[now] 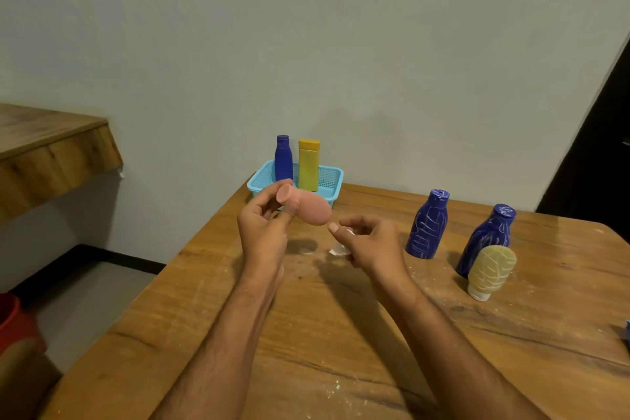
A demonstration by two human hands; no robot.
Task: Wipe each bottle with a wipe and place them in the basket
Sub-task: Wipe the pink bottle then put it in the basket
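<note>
My left hand (264, 225) grips a small pink bottle (313, 210) by its cap end and holds it tilted in the air in front of the blue basket (329, 182). My right hand (370, 242) holds a crumpled white wipe (341, 249) just right of the pink bottle, not touching it. A clean blue bottle (283, 160) and a yellow bottle (308, 165) stand upright in the basket. Two blue bottles streaked with white, one (428, 225) nearer the middle and one (487, 239) further right, and a streaked cream bottle (491, 271) stand on the wooden table (341, 334) at the right.
White dust specks lie on the table top. A wooden shelf (51, 147) juts from the wall at the left. A red container (13, 320) sits on the floor at the lower left. A small blue object (626, 331) shows at the right edge.
</note>
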